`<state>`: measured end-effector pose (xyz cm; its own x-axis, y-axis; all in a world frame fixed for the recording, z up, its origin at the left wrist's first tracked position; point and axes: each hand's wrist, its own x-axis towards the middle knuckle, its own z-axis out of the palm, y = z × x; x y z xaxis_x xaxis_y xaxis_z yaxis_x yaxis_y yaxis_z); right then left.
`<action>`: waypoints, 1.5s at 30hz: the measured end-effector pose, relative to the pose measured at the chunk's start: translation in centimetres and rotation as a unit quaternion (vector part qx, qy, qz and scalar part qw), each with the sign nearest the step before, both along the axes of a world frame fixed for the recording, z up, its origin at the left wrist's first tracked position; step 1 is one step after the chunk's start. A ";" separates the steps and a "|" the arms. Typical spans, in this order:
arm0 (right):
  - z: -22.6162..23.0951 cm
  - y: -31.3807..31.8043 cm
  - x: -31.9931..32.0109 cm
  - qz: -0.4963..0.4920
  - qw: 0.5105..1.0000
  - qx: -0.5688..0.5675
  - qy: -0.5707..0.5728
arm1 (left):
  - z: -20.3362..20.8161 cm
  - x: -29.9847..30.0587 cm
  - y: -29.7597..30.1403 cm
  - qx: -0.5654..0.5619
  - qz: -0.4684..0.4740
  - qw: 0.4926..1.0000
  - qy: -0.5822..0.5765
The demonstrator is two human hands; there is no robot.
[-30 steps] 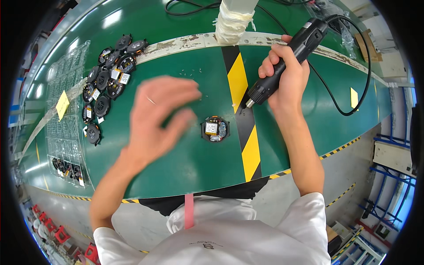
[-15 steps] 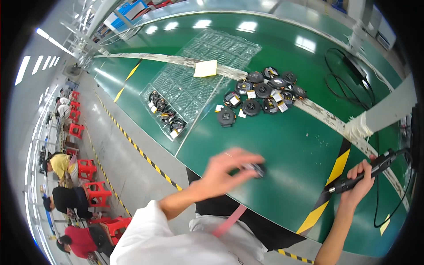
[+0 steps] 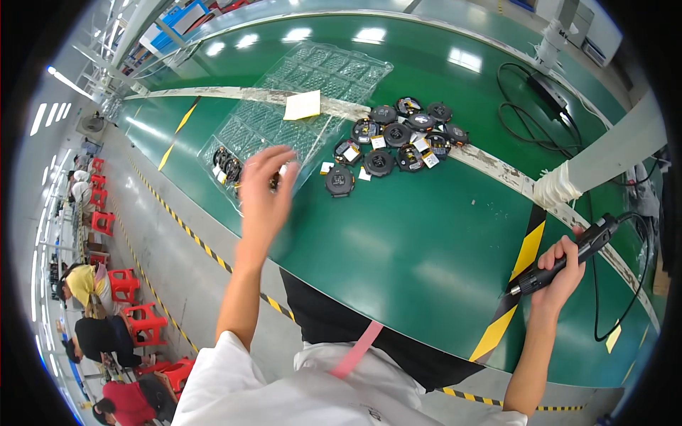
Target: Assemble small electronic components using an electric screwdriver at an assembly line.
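My left hand [image 3: 263,195] is over the near end of a clear plastic tray [image 3: 238,135], slightly blurred. Between its thumb and curled fingers a small dark round electronic module [image 3: 275,182] shows in part; the hand hides the rest. Beside the fingers, several black wired modules [image 3: 226,165] lie in the tray's pockets. At the right, my right hand [image 3: 561,273] is wrapped round a black corded electric screwdriver [image 3: 568,255], its tip pointing left above the yellow-black striped tape.
Several round black modules [image 3: 398,135] with white-labelled parts are heaped on the green table [image 3: 398,241]. A pale yellow paper [image 3: 303,105] lies on the trays. A wrapped post [image 3: 604,160] and a black cable [image 3: 526,121] stand at the right. Other people [image 3: 106,326] sit far left.
My left hand has moved from the table's near edge leftward and away to the tray, carrying the round module. My right hand still holds the screwdriver. The whole view has shifted slightly.
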<state>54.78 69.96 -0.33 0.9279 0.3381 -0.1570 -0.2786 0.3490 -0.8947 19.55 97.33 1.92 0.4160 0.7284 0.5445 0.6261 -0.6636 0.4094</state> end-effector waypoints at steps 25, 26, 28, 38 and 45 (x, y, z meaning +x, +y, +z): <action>3.3 -2.1 -2.8 0.077 0.957 0.053 -0.274 | -3.7 16.9 -12.2 -0.187 -0.625 0.752 0.091; 3.3 -2.1 -3.1 0.104 0.949 0.067 -0.289 | -3.3 16.7 -11.4 -0.206 -0.673 0.703 0.101; 3.1 -2.5 -3.5 0.133 0.939 0.082 -0.306 | -3.9 16.8 -11.4 -0.190 -0.673 0.706 0.107; 2.7 -2.6 -4.0 0.310 0.877 0.153 -0.334 | -5.3 16.8 -11.7 -0.147 -0.627 0.761 0.075; 2.5 -2.1 -3.9 0.321 0.865 0.143 -0.357 | -6.0 16.6 -11.6 -0.162 -0.633 0.755 0.055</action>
<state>50.85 67.85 2.20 0.3596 0.7507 0.5542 0.0913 0.5628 -0.8215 36.20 85.72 -4.08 0.9200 -0.2035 0.3349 -0.3844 -0.6344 0.6706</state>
